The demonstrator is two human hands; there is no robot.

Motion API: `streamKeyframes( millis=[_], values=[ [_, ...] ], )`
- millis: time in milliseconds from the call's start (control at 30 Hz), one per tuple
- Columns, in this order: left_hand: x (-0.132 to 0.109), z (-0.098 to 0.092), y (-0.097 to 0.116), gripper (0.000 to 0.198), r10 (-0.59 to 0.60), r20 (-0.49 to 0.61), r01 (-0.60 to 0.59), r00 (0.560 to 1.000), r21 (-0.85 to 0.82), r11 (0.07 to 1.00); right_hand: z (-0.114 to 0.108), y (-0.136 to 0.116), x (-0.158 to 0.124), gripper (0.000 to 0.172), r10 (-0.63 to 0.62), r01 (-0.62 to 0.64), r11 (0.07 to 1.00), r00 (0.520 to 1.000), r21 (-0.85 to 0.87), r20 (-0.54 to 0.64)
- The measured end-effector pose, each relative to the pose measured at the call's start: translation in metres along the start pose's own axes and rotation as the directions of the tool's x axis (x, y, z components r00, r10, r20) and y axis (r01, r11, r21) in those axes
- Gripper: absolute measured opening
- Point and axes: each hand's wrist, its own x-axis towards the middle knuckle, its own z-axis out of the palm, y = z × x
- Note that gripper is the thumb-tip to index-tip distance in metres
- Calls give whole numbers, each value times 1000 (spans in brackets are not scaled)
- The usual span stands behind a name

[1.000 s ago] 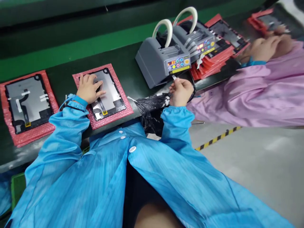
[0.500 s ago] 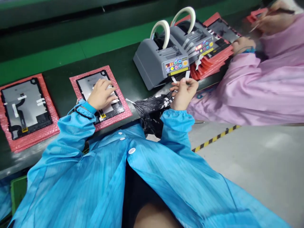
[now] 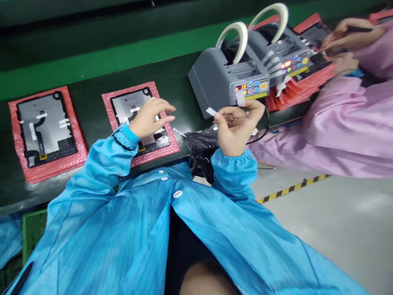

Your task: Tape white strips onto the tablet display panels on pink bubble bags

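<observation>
My right hand (image 3: 236, 129) pinches a short strip of white tape (image 3: 211, 111) between thumb and finger, in front of the near tape dispenser (image 3: 225, 78). Another white tape piece (image 3: 240, 98) shows by its raised fingers; whether it sticks to them or to the dispenser I cannot tell. My left hand (image 3: 152, 116) hovers with fingers apart over a flat display panel (image 3: 127, 102), hiding part of it. That panel has a silver back and a black frame, and lies on pink bubble wrap (image 3: 109, 104). Between its fingers there is nothing.
A second display panel (image 3: 50, 110) with white tape lies on bubble wrap at the left. Another tape dispenser (image 3: 273, 53) stands behind the near one. At right, a co-worker's hands (image 3: 345, 63) work over stacked panels. Black plastic (image 3: 201, 141) hangs at the table edge.
My right hand has brought a tape strip away from the dispenser, turned to the left. My left hand has lifted and shifted right over the panel. The view has swung somewhat left.
</observation>
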Motion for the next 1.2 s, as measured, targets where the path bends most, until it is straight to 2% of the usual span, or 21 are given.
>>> streamKeyframes(
  millis=[67, 133, 233, 300, 400, 500, 633, 733, 833, 933, 1067, 1200],
  values=[
    [7, -1, 8, 55, -21, -13, 20, 1000, -43, 999, 15, -18, -5, 44, 18, -34, 996, 981, 80, 194],
    [9, -2, 10, 53, -42, -14, 40, 999, -72, 997, 30, -30, -7, 47, 8, -61, 988, 935, 139, 353],
    [2, -3, 3, 49, -90, -20, 88, 996, -112, 990, 49, -37, -6, 50, -8, -80, 983, 877, 163, 480],
    [-6, -2, -5, 47, -143, -55, 134, 988, -146, 980, 58, -35, -4, 51, 1, -87, 984, 874, 155, 485],
    [-15, 0, -14, 42, -224, -99, 202, 970, -190, 961, 69, -30, 1, 50, 30, -98, 986, 897, 132, 442],
    [-19, 1, -20, 39, -278, -100, 254, 955, -202, 946, 81, -24, 4, 46, 63, -135, 982, 896, 134, 439],
    [-20, 1, -24, 36, -288, -85, 265, 954, -210, 941, 96, -16, 7, 44, 103, -198, 968, 871, 152, 481],
    [-20, 4, -28, 33, -283, -68, 267, 957, -184, 946, 102, -14, 9, 46, 113, -201, 971, 866, 133, 488],
    [-19, 17, -38, 31, -309, -75, 301, 948, -100, 948, 106, -15, 11, 46, 127, -194, 978, 852, 82, 508],
    [-19, 39, -52, 35, -379, -127, 379, 917, -26, 925, 112, -14, 14, 45, 191, -208, 978, 825, -28, 532],
    [-20, 65, -68, 37, -441, -154, 445, 884, -6, 895, 120, -6, 14, 42, 231, -164, 971, 822, -172, 520],
    [-17, 66, -63, 35, -473, -127, 476, 872, -10, 879, 123, 7, 13, 44, 187, -84, 974, 819, -210, 543]
  ],
)
